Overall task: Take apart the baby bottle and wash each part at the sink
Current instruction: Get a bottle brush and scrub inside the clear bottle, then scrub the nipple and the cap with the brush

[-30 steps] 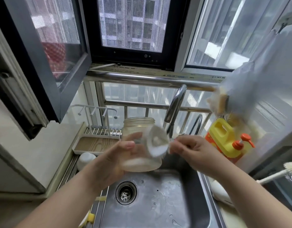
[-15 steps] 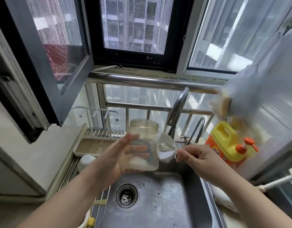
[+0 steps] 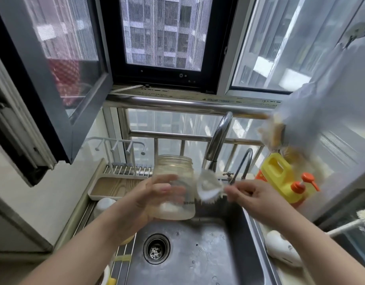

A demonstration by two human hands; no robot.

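Here we hold the bottle body (image 3: 174,188) upright above the sink (image 3: 200,256), its open threaded mouth at the top and a milky film lying in its base. Our left hand (image 3: 148,194) wraps around it from the left, thumb laid across the front wall and fingers curled behind. Our right hand (image 3: 253,197) pinches the handle of a small white brush (image 3: 208,187), whose round bristled head sits just beside the bottle's right wall, at about mid height; the blur keeps us from telling whether the bristles touch the plastic.

The tall curved faucet (image 3: 217,136) rises behind the brush, with a thinner second tap (image 3: 242,163) to its right. The basin below is wet and beaded with drops, and its round drain (image 3: 156,248) lies under the bottle, slightly toward us.

On the left stands a white drying rack (image 3: 120,173) with pegs and a wood-look tray, and a white rounded piece (image 3: 103,203) lies just in front of it. On the right sits a yellow detergent jug (image 3: 284,177) with an orange pump. A white object (image 3: 282,250) rests on the counter at the sink's right rim, and a long-handled bottle brush (image 3: 360,220) shows near the right edge.
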